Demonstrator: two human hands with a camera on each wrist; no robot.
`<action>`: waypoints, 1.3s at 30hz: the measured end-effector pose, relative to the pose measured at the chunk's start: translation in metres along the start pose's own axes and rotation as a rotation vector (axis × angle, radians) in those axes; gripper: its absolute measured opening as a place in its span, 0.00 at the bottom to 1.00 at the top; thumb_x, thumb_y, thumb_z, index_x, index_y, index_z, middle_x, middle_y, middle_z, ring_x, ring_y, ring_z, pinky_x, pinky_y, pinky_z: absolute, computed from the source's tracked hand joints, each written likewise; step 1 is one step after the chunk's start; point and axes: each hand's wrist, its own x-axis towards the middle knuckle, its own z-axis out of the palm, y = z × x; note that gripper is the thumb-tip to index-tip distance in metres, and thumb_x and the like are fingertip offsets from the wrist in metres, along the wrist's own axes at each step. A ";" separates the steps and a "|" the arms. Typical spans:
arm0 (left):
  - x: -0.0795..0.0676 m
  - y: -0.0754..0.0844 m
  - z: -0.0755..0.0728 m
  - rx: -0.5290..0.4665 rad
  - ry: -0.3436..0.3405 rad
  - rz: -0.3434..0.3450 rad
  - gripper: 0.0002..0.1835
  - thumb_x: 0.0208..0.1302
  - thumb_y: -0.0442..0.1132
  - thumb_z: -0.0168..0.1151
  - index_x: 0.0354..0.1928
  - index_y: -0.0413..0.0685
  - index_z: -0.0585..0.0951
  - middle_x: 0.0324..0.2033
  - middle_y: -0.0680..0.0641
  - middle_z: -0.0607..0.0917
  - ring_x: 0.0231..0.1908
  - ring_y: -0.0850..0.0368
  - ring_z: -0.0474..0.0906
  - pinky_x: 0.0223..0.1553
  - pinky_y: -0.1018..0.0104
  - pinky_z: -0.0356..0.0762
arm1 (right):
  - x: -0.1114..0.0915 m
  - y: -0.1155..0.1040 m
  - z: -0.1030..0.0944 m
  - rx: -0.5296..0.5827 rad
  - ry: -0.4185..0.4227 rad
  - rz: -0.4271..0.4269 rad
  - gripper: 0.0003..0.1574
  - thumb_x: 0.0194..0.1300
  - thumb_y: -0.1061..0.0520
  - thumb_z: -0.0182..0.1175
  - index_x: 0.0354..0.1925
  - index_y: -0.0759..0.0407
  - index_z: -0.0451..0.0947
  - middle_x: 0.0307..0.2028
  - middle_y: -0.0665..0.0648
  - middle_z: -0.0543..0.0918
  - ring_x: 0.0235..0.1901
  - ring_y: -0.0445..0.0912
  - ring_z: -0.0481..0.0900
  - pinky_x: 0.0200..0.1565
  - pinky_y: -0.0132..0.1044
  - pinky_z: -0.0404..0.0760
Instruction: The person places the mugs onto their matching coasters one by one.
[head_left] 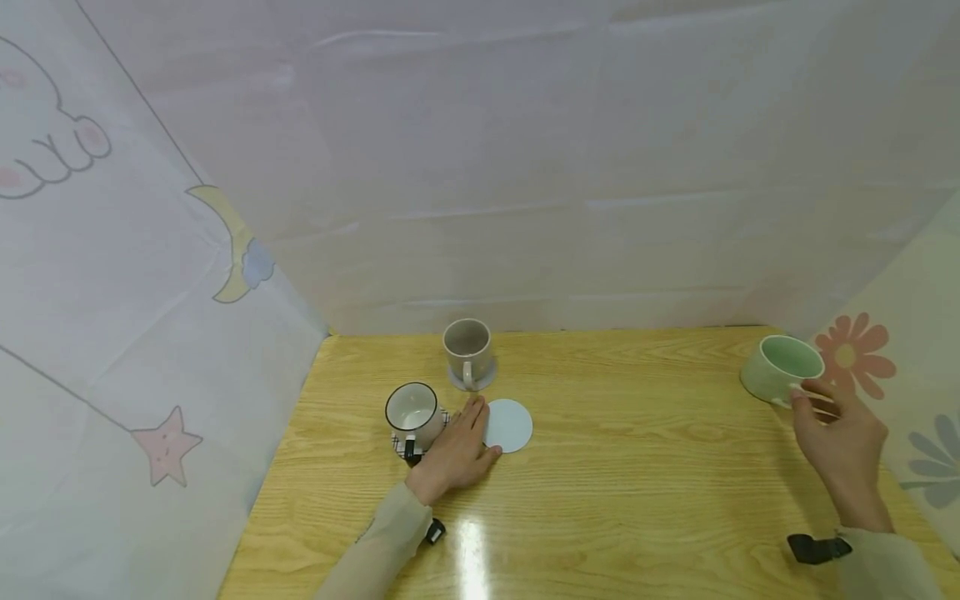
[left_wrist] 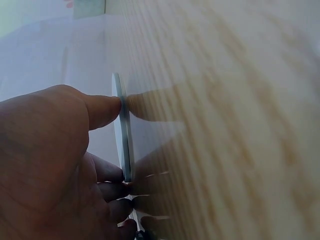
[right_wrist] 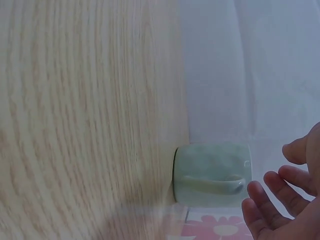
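My left hand (head_left: 459, 446) lies low on the table, its thumb and fingers fairly straight against the edge of a round white coaster (head_left: 509, 426). In the left wrist view the thumb touches the coaster rim (left_wrist: 124, 135) and the other fingertips rest near its far end. At the far right, my right hand (head_left: 843, 429) hovers beside a pale green mug (head_left: 765, 379). The right wrist view shows its loosely bent fingers just above the mug (right_wrist: 212, 165), with the handle free of them. That mug stands upright on the table.
Left of my left hand, a white mug with a black rim (head_left: 414, 412) stands on a checked coaster (head_left: 400, 447). Behind it a grey mug (head_left: 467, 343) sits on a round grey coaster (head_left: 486, 377). Printed cloth walls (head_left: 465, 208) border the wooden table (head_left: 637, 475).
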 end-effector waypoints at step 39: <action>0.001 0.004 0.001 0.028 0.009 0.025 0.41 0.82 0.56 0.54 0.84 0.39 0.57 0.84 0.39 0.57 0.83 0.34 0.52 0.81 0.38 0.59 | 0.001 0.022 0.006 -0.097 -0.031 0.064 0.30 0.74 0.48 0.64 0.65 0.66 0.82 0.43 0.37 0.79 0.29 0.12 0.66 0.28 0.11 0.70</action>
